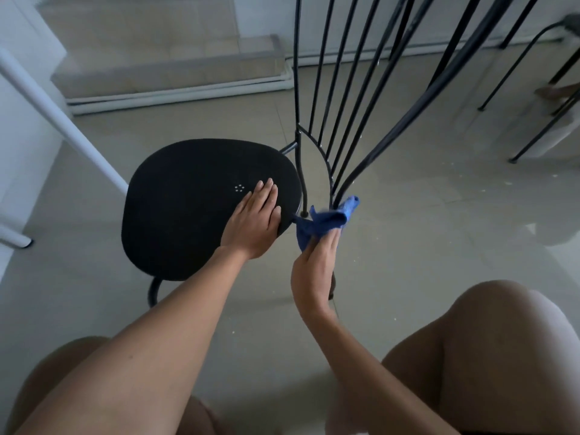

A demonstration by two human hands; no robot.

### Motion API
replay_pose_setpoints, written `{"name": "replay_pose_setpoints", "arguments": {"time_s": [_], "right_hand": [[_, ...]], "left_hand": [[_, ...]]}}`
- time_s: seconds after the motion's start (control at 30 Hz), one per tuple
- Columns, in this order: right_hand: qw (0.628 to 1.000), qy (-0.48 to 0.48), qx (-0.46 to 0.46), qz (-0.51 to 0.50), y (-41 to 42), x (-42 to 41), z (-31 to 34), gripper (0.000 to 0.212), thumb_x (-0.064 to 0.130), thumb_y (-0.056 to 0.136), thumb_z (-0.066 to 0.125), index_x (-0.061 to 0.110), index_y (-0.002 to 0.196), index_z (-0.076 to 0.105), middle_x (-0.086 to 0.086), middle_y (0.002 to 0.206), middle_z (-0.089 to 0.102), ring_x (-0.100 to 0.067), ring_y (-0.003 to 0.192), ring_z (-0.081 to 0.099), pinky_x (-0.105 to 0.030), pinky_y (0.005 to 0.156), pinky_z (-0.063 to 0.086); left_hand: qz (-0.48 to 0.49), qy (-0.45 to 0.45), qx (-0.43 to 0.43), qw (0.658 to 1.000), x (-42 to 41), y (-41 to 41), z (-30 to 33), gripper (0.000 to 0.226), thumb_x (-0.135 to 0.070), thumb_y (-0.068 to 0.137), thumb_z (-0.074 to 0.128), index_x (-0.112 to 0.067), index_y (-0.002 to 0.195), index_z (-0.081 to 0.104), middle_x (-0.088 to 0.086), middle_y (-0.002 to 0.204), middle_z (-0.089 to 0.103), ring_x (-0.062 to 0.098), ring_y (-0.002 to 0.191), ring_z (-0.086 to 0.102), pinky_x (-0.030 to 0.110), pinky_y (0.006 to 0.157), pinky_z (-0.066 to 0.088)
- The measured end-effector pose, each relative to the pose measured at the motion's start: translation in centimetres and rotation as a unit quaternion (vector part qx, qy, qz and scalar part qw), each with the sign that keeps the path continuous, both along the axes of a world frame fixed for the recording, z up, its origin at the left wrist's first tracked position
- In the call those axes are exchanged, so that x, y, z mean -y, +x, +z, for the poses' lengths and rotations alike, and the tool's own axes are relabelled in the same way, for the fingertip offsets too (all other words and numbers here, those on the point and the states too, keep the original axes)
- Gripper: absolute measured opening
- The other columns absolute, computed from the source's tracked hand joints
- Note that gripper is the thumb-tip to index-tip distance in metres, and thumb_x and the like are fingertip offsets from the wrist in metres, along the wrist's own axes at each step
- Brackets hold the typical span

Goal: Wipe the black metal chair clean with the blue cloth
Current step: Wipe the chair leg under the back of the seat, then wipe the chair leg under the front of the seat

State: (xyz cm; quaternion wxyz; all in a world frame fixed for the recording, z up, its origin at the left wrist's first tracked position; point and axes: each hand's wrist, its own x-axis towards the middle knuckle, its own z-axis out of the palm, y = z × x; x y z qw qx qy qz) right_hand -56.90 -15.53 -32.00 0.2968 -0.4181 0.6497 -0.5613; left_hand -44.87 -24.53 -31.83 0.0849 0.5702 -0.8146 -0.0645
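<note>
Pale floor tiles [423, 215] surround the black metal chair [201, 208]. Left hand [254, 221] lies flat, fingers spread, on its seat at 3 o'clock. Right hand [317, 265] fingers pinch the blue cloth [323, 219] against the backrest base; wiping up the rods likely follows.
</note>
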Motion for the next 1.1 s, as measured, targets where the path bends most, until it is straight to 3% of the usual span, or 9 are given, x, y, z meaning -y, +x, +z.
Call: {"name": "replay_pose_setpoints", "arguments": {"time_s": [0.13, 0.27, 0.33, 0.4, 0.53, 0.7, 0.87, 0.93, 1.1], "right_hand": [[0.995, 0.051, -0.061, 0.055, 1.9, -2.9, -1.8, 0.061, -0.009, 0.096, 0.031, 0.008, 0.155, 0.021, -0.009, 0.159, 0.029, -0.022, 0.144, 0.034, -0.028, 0.113, 0.032], [0.985, -0.013, -0.096, 0.146, 3.6, -2.7, -0.2, 0.079, -0.016, 0.092, 0.034, 0.018, 0.159, 0.007, 0.002, 0.165, 0.012, -0.002, 0.149, 0.019, -0.006, 0.108, 0.031], [0.983, -0.023, -0.112, 0.146, 4.2, -1.1, 0.6, 0.079, -0.012, 0.093, 0.034, 0.021, 0.159, 0.005, 0.004, 0.165, 0.015, -0.015, 0.149, 0.025, -0.019, 0.11, 0.039], [0.98, 0.003, -0.134, 0.149, 4.7, 0.5, 1.5, 0.072, -0.005, 0.096, 0.032, 0.022, 0.159, 0.008, 0.007, 0.165, 0.014, -0.014, 0.151, 0.02, -0.038, 0.118, 0.032], [0.952, 0.053, -0.225, 0.202, 5.7, 2.2, 2.8, 0.06, 0.001, 0.099, 0.03, 0.013, 0.157, 0.018, -0.002, 0.164, 0.018, -0.016, 0.153, 0.008, -0.034, 0.125, 0.01], [0.9, 0.121, -0.344, 0.236, 8.5, 3.9, 3.3, 0.059, 0.01, 0.097, 0.034, 0.008, 0.155, 0.022, -0.007, 0.163, 0.02, -0.023, 0.153, 0.009, -0.039, 0.125, 0.007], [0.867, 0.206, -0.315, 0.326, 12.3, 5.2, 5.3, 0.062, 0.014, 0.095, 0.035, 0.005, 0.155, 0.019, -0.013, 0.165, 0.007, -0.032, 0.152, -0.002, -0.046, 0.123, 0.0], [0.86, 0.235, -0.279, 0.357, 13.4, 5.9, 5.9, 0.061, 0.017, 0.097, 0.033, 0.007, 0.156, 0.017, -0.014, 0.165, 0.004, -0.036, 0.152, -0.004, -0.049, 0.123, -0.002], [0.901, 0.163, -0.162, 0.368, 12.2, 7.4, 7.5, 0.058, 0.033, 0.1, 0.031, 0.012, 0.154, 0.027, -0.011, 0.163, 0.02, -0.029, 0.151, 0.016, -0.047, 0.122, 0.016]], "left_hand": [[0.027, 0.002, 0.003, 1.0, -0.7, 0.9, 0.3, 0.063, -0.033, 0.101, 0.008, -0.007, 0.155, 0.025, 0.007, 0.165, 0.016, 0.019, 0.153, 0.011, 0.036, 0.124, 0.016], [0.035, -0.012, 0.077, 0.996, -2.1, 3.1, 0.2, 0.064, -0.03, 0.099, 0.004, -0.004, 0.152, 0.03, 0.013, 0.164, 0.016, 0.028, 0.152, 0.012, 0.044, 0.122, 0.022], [0.088, 0.006, 0.057, 0.994, -2.8, 4.5, 0.3, 0.058, -0.031, 0.104, 0.009, -0.009, 0.157, 0.014, 0.006, 0.166, 0.006, 0.022, 0.153, 0.005, 0.039, 0.124, 0.014], [0.118, 0.012, 0.038, 0.992, -3.4, 5.9, 0.5, 0.056, -0.033, 0.106, 0.011, -0.012, 0.158, 0.008, 0.002, 0.167, 0.002, 0.018, 0.153, 0.001, 0.035, 0.124, 0.008], [0.145, 0.017, 0.042, 0.988, -4.8, 8.3, 0.9, 0.057, -0.035, 0.106, 0.012, -0.012, 0.158, 0.007, 0.003, 0.167, -0.001, 0.017, 0.153, -0.001, 0.035, 0.125, 0.008], [0.159, 0.035, 0.015, 0.986, -6.2, 10.8, 1.0, 0.057, -0.034, 0.107, 0.013, -0.01, 0.158, 0.006, 0.002, 0.167, -0.002, 0.015, 0.153, -0.002, 0.033, 0.125, 0.006], [0.178, 0.012, 0.014, 0.984, -7.3, 12.9, 1.0, 0.064, -0.04, 0.102, 0.003, -0.008, 0.157, 0.011, 0.006, 0.166, 0.005, 0.017, 0.153, 0.002, 0.032, 0.124, 0.007], [0.187, 0.016, 0.02, 0.982, -7.2, 13.6, 0.9, 0.06, -0.037, 0.104, 0.009, -0.009, 0.157, 0.009, 0.006, 0.167, 0.003, 0.018, 0.154, 0.001, 0.032, 0.124, 0.006], [0.261, -0.011, -0.019, 0.965, -6.3, 14.0, 1.8, 0.057, -0.032, 0.107, 0.019, -0.006, 0.157, 0.011, 0.009, 0.166, 0.006, 0.02, 0.154, 0.002, 0.035, 0.125, 0.007]]}}
